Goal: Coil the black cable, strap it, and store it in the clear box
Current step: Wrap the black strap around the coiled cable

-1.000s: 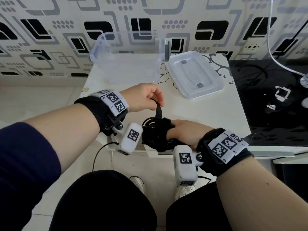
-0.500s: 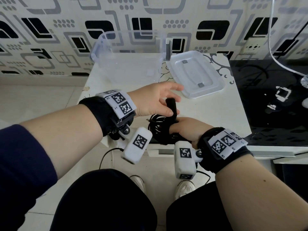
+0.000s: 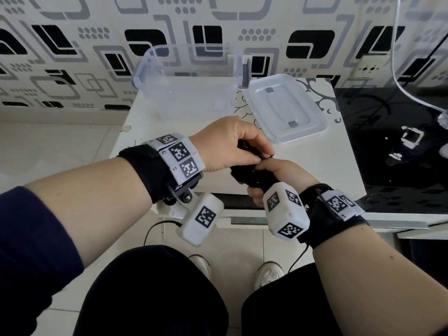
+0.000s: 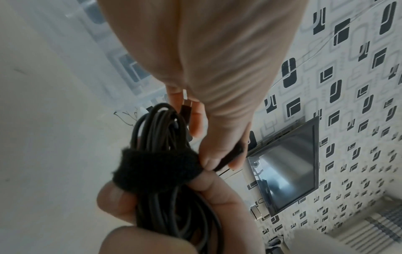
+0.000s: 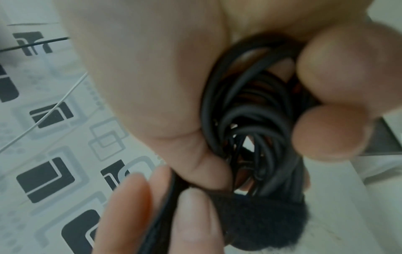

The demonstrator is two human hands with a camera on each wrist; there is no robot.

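The black cable [image 3: 244, 178] is a coiled bundle held above the table's front edge. My right hand [image 3: 274, 173] grips it, fingers curled round the loops [image 5: 250, 110]. A fuzzy black strap [image 4: 156, 168] circles the bundle's middle. My left hand [image 3: 257, 151] pinches the strap's loose tail [image 4: 230, 154] between thumb and finger, right beside the band. A cable plug [image 4: 186, 108] sticks up behind the loops. The clear box [image 3: 145, 66] stands open at the back of the table, with nothing visible inside. In the head view my hands hide most of the bundle.
The box's clear lid [image 3: 283, 107] lies flat to the right of the box. The white table [image 3: 327, 166] meets a black glossy surface [image 3: 400, 154] on the right. A white cord [image 3: 400, 69] hangs at the far right. The patterned wall is close behind the box.
My left hand held the strap tail upright, let go and opened, and now pinches it again close against the bundle. The right hand has turned and lifted the coil slightly to the right.
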